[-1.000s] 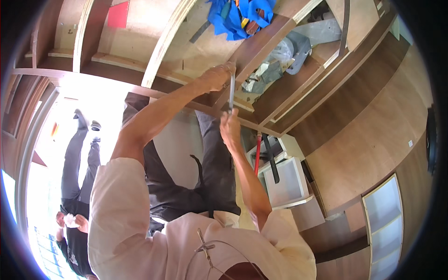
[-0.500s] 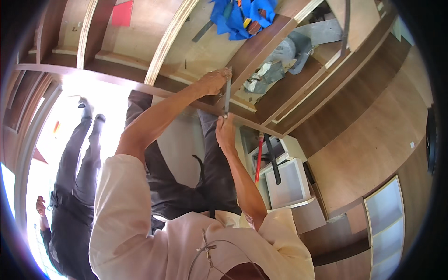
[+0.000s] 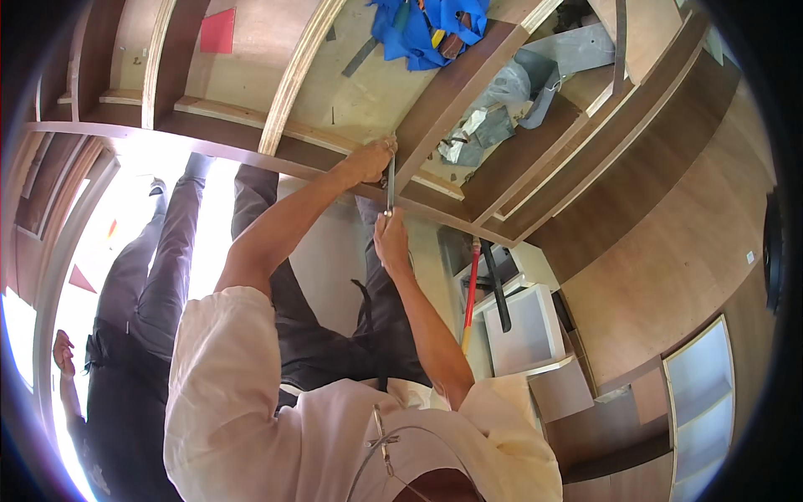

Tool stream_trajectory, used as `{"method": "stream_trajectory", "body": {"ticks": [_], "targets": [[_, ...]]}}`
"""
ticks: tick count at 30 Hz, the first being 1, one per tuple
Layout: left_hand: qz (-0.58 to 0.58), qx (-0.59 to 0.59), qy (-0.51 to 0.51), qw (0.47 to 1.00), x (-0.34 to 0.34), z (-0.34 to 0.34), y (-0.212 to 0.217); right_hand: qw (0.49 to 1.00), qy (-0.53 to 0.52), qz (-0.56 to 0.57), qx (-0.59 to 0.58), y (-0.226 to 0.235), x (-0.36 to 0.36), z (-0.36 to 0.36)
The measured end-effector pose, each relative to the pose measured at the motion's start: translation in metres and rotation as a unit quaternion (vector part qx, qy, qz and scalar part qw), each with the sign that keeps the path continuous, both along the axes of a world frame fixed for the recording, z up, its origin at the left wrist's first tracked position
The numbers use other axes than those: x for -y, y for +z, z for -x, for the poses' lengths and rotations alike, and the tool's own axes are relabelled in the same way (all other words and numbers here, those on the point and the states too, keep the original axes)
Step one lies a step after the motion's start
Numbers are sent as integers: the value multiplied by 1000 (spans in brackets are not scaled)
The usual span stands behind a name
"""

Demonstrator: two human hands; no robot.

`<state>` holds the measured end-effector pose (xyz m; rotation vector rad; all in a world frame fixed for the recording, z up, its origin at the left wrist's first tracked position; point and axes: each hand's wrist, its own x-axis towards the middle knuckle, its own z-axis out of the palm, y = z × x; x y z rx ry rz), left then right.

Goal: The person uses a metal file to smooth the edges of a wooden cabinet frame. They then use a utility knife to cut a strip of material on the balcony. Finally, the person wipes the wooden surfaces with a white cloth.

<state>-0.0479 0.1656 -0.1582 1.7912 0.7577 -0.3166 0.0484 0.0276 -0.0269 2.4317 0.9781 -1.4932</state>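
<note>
My left hand (image 3: 368, 159) is raised against a thin brown wooden strip (image 3: 209, 146) of the frame and closes around the upper end of a slim metal tool (image 3: 391, 186). Just below it, my right hand (image 3: 391, 243) grips the lower end of the same tool. The tool stands nearly upright between the two hands, its tip at the joint where the strip meets a dark brown panel (image 3: 452, 92). Both arms reach out from my white shirt (image 3: 251, 402).
Another person in dark trousers (image 3: 150, 284) stands at the left against bright light. A blue cloth (image 3: 431, 25), a red square (image 3: 217, 29) and a grey plastic bag (image 3: 502, 92) lie on the wooden surfaces. A red-handled tool (image 3: 470, 284), a black bar (image 3: 495, 284) and a white box (image 3: 523, 326) sit nearby.
The person in dark trousers has moved further into view at the left. My hands stay on the tool at the same joint, with the tool now more upright.
</note>
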Motion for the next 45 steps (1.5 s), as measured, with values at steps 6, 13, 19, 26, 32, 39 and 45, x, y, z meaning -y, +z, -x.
{"method": "stream_trajectory", "body": {"ticks": [6, 13, 19, 26, 32, 39, 45], "targets": [[58, -31, -12, 998, 8, 3, -7, 999, -2, 33, -6, -4, 4, 1], [97, -37, 72, 992, 21, 15, 0, 999, 25, 41, -20, 4, 13, -20], [70, -101, 21, 992, 31, 13, 13, 996, 48, 74, -17, 20, 10, -27], [-58, -98, -32, 993, 62, 8, 36, 996, -41, 73, -32, 72, 2, -63], [-43, -110, 56, 991, 49, 29, 49, 997, 31, 21, -73, 55, 5, -53], [93, -105, 344, 928, 52, -1, 31, 980, -168, 61, -83, 94, 1, -42], [-26, -64, 387, 920, 95, -58, 41, 955, -262, -94, -100, 145, 14, -90]]}}
